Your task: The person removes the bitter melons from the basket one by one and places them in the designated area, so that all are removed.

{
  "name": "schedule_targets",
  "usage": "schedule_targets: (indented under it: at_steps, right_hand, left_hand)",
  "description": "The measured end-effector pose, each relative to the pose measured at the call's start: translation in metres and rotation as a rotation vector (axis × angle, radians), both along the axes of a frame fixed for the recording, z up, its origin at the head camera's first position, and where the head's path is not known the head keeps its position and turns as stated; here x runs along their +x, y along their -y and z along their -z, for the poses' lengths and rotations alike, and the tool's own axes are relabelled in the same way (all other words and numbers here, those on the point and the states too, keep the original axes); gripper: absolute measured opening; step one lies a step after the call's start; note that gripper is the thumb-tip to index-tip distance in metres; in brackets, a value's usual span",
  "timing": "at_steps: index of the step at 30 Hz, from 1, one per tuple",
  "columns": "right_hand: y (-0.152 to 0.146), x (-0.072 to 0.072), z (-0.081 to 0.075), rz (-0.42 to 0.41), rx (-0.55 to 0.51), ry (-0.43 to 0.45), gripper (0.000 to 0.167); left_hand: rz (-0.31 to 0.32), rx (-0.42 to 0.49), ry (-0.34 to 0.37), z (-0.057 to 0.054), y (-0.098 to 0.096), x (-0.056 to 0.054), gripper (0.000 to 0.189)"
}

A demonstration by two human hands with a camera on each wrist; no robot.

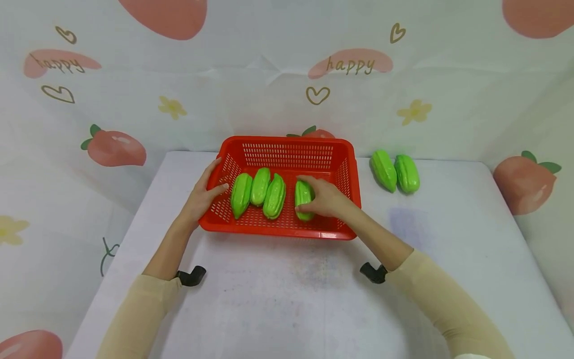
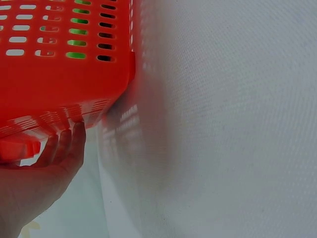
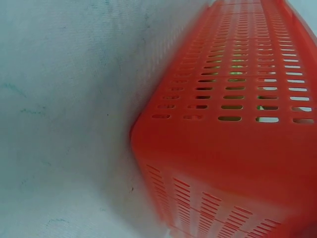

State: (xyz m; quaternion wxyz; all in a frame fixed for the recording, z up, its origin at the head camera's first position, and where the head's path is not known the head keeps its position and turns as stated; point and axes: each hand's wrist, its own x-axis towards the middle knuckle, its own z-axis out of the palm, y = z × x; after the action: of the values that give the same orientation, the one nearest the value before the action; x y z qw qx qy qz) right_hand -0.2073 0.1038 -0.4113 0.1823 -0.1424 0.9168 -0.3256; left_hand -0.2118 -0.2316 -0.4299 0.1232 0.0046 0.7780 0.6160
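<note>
A red plastic basket (image 1: 278, 230) with slotted walls stands near the back of the table. Inside it, towards the left, lie three green, ridged starfruit (image 1: 241, 194), side by side. My left hand (image 1: 200, 199) holds the basket's left rim, thumb over the edge and fingers against the outer wall, as the left wrist view also shows. Reaching over the front right corner, my right hand (image 1: 327, 198) grips another green starfruit (image 1: 303, 193) inside the basket, with thumb and fingers around its ends. The basket walls hide the right hand in the right wrist view.
Two more green starfruit (image 1: 383, 171) lie close together on the white table (image 1: 287, 299), right of the basket. A printed cloth (image 1: 251, 75) hangs directly behind the table. A black wrist mount (image 1: 192, 276) sits on each forearm.
</note>
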Motion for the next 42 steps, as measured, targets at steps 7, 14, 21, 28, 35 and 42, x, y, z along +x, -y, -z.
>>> schedule_targets:
  at_steps: [7,14,21,28,35,42]
  right_hand:
    - [-0.003,0.003,-0.007,0.045,-0.101,-0.051,0.077]
    - [-0.006,0.007,-0.01,0.061,-0.208,-0.117,0.077]
    - [-0.011,0.009,-0.013,0.064,-0.32,-0.13,0.076]
    - [-0.022,0.013,-0.017,0.088,-0.352,-0.142,0.072]
    - [-0.028,0.016,-0.021,0.092,-0.353,-0.149,0.072]
    - [-0.037,0.018,-0.022,0.069,-0.365,-0.16,0.074]
  left_hand:
    - [-0.002,-0.01,-0.001,-0.003,-0.001,0.0,0.069]
    - [-0.007,-0.008,0.016,-0.004,-0.001,-0.004,0.07]
    - [-0.006,-0.006,0.023,-0.005,0.0,-0.006,0.072]
    - [-0.002,-0.002,0.023,-0.004,-0.003,-0.005,0.071]
    - [-0.016,-0.004,0.028,-0.004,-0.003,-0.002,0.07]
    - [-0.011,-0.003,0.025,-0.004,0.0,0.001,0.071]
